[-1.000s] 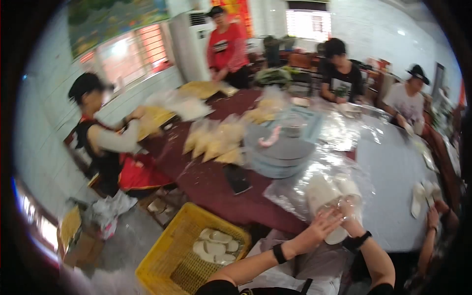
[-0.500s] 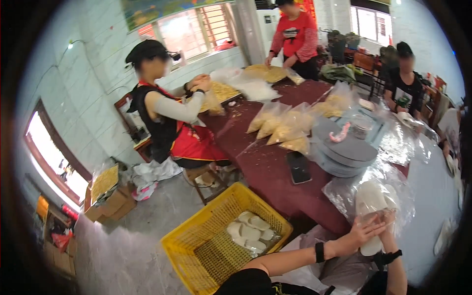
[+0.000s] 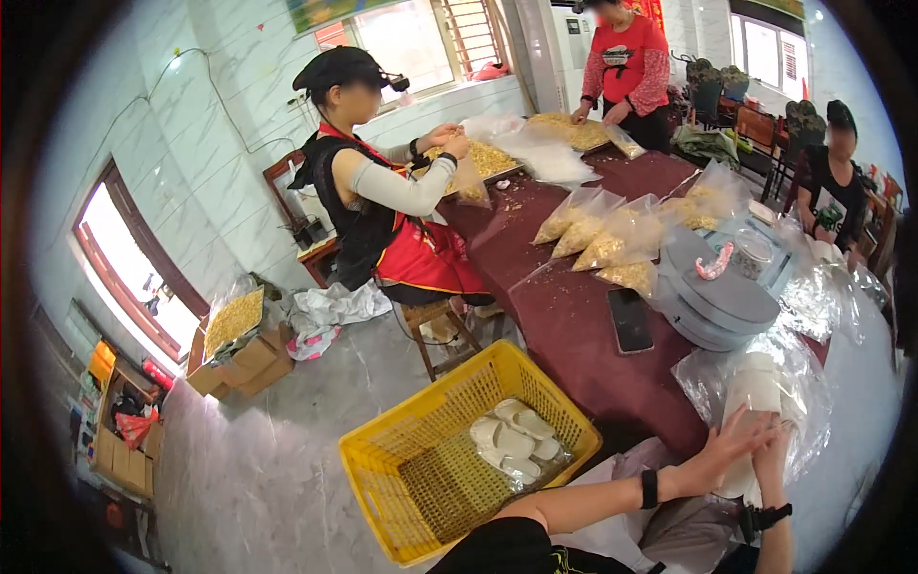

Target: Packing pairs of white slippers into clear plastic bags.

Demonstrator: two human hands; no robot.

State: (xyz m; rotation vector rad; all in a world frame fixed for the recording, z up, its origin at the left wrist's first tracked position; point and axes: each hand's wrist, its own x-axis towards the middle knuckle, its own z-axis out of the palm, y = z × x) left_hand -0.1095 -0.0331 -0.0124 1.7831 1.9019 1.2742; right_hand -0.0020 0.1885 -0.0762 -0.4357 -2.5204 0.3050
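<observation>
At the table's near right corner lies a pair of white slippers [image 3: 753,385], partly covered by a clear plastic bag [image 3: 808,397]. My left hand [image 3: 719,453] rests on the slippers with its fingers stretched out and spread. Against their right side is my right hand [image 3: 771,457], its fingers closed around the edge and partly hidden. More white slippers [image 3: 512,438] in clear wrap lie in a yellow plastic basket [image 3: 382,442] to the left of my arms.
On the dark red table [image 3: 564,330] are a phone [image 3: 630,320], a grey round-topped device [image 3: 717,287] and several bags of yellowish pieces [image 3: 604,251]. A person in a red apron [image 3: 359,191] sits at the left side. Another in red [image 3: 626,67] stands at the far end.
The view has swung left, so everything sits farther right. The slippers have turned and tipped lower under my hands. The seated person's hands have come apart over the yellowish pieces.
</observation>
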